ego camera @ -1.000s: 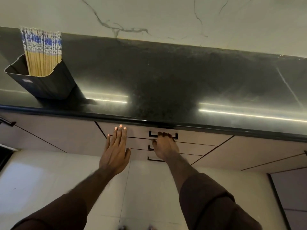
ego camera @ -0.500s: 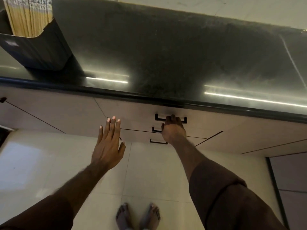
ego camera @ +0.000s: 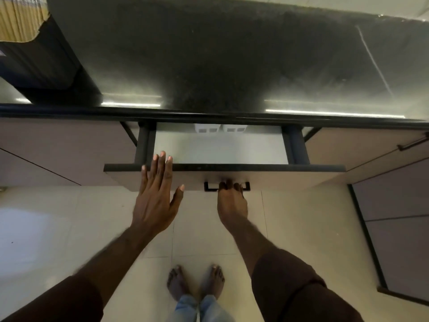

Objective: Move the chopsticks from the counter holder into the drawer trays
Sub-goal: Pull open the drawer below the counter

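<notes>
None of the chopsticks (ego camera: pixel 21 19) have left the holder (ego camera: pixel 39 59). Our right hand (ego camera: pixel 232 205) grips the part-open drawer's (ego camera: pixel 220 149) handle (ego camera: pixel 209 185); our left hand (ego camera: pixel 154 201) hovers flat, empty. Trays (ego camera: pixel 219 130) sit inside.

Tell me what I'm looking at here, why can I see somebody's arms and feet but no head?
The camera sits on the person's head and looks down, so you see what they see: their own arms and bare feet. There is no machine, just two hands. The right hand has its fingers curled round the black drawer handle, and the drawer stands partly open. At its back are two white trays. The left hand is flat and open over the drawer's front edge, holding nothing. Up on the dark counter, at the far left, stands a dark holder full of chopsticks. They have not gone into the trays yet.
</notes>
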